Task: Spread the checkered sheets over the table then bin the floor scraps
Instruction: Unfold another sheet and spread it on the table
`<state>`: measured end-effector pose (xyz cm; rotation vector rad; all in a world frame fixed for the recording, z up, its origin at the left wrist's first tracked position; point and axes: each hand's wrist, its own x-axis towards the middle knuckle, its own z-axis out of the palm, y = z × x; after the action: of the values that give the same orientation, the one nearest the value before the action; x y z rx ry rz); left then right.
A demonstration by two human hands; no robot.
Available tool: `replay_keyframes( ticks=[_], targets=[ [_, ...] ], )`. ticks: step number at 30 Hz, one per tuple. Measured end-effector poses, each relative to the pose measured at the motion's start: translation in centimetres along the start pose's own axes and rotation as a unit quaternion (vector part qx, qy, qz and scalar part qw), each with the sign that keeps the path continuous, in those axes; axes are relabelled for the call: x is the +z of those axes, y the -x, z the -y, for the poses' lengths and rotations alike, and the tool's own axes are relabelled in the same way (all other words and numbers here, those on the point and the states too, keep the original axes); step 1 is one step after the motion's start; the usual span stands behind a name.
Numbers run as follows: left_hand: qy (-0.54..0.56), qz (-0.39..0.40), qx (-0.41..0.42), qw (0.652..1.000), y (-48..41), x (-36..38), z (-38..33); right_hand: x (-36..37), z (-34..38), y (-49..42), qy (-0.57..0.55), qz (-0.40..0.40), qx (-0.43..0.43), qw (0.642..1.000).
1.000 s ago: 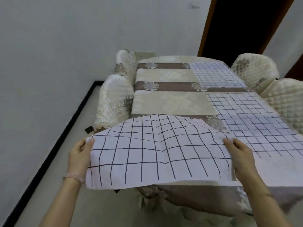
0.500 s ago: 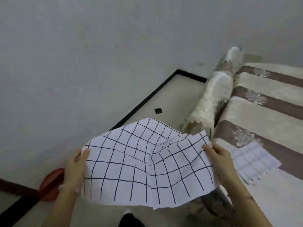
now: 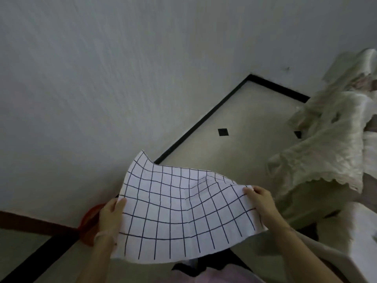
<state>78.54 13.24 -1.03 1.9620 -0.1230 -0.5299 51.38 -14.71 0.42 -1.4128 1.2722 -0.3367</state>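
Note:
A white sheet with a black grid, the checkered sheet (image 3: 179, 217), hangs in the air over the floor, creased and sagging in the middle. My left hand (image 3: 111, 217) grips its left edge, thumb on top. My right hand (image 3: 259, 201) grips its right edge the same way. The table shows only as a pale covered corner (image 3: 363, 250) at the lower right. Small black squares (image 3: 222, 132) dot the floor; I cannot tell whether they are scraps or tile inlays.
A chair with a cream ruffled cover (image 3: 326, 160) stands at the right. A red round object (image 3: 89, 223) sits on the floor by the wall behind my left hand. The white wall (image 3: 122, 78) fills the left, with a black skirting line (image 3: 204, 119).
My view and both hands have swung left, away from the table, carrying the sheet over the floor beside the wall. The spread sheets on the table are out of view now.

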Motion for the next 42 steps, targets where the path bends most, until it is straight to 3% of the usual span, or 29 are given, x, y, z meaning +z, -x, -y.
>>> replay_keyframes(
  ticks=[5, 10, 18, 22, 29, 42],
  targets=[
    [-0.007, 0.026, 0.003, 1.000, -7.5, 4.1, -5.5, -0.1, 4.8, -6.8, -0.009, -0.033, -0.043, 0.998],
    [-0.030, 0.041, 0.068, 0.996, -16.0, 11.3, -13.0, -1.8, 8.7, -16.7, -0.046, -0.076, -0.048, 0.995],
    [-0.055, 0.126, 0.027, 0.990, -27.1, 24.8, -21.4, -5.5, 11.7, -29.8, -0.098, -0.117, 0.050, 0.987],
    [-0.059, 0.165, 0.050, 0.983, -31.8, 31.9, -26.4, -8.8, 14.2, -35.0, -0.133, -0.161, 0.072, 0.975],
    [-0.055, 0.241, 0.135, 0.959, -40.6, 47.7, -38.1, -17.7, 19.5, -45.3, -0.161, -0.287, 0.061, 0.942],
    [-0.109, 0.400, 0.157, 0.896, -52.6, 80.5, -53.9, -30.8, 25.5, -63.7, -0.210, -0.402, 0.134, 0.881]
  ],
)
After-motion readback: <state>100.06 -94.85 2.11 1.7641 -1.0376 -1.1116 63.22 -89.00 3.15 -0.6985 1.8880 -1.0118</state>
